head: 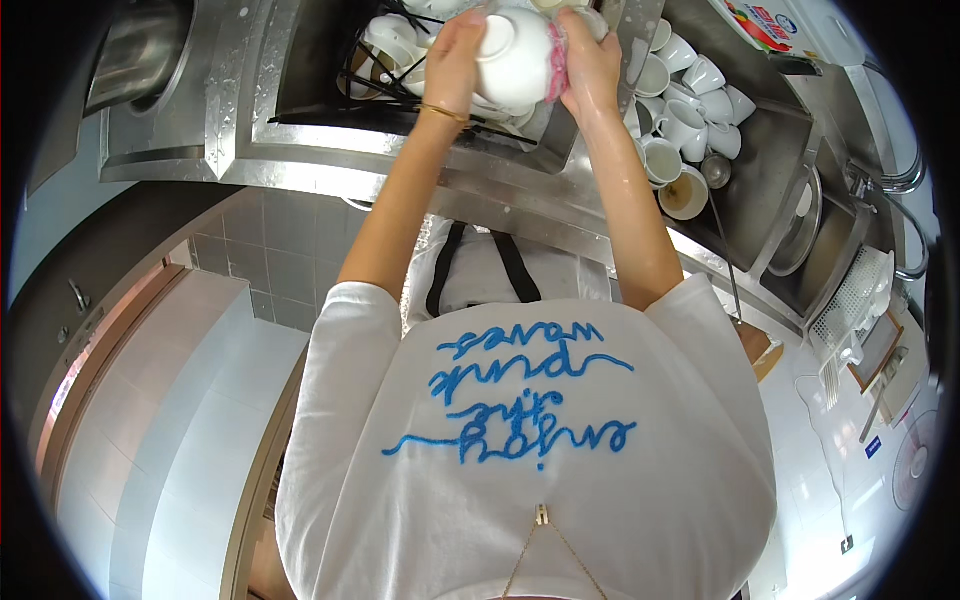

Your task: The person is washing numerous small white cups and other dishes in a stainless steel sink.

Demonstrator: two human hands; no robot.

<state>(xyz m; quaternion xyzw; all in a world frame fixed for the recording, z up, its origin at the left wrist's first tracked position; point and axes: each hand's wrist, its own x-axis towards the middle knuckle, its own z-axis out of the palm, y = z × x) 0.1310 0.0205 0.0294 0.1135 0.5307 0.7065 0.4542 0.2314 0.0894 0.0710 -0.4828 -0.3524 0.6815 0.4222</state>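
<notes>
Over the left sink basin, a white ceramic bowl (517, 64) is held on its side, its round foot facing my left hand (456, 64). The fingers of that hand grip the bowl's foot side. At the bowl's other side my right hand (592, 64) presses a pink and whitish scrubbing cloth (557, 64) against it; the fingers are partly hidden behind. Wet shine shows on my right hand and forearm. Under the bowl, a black wire rack (390, 82) and white dishes (391, 34) lie in the basin, partly covered by my hands.
White cups (681, 120) are heaped in the sink basin at right, with a metal ladle (718, 172) beside them. Farther right are a round metal lid (799, 225), a faucet (911, 187) and a white perforated basket (851, 307). A steel pot (139, 56) stands at upper left.
</notes>
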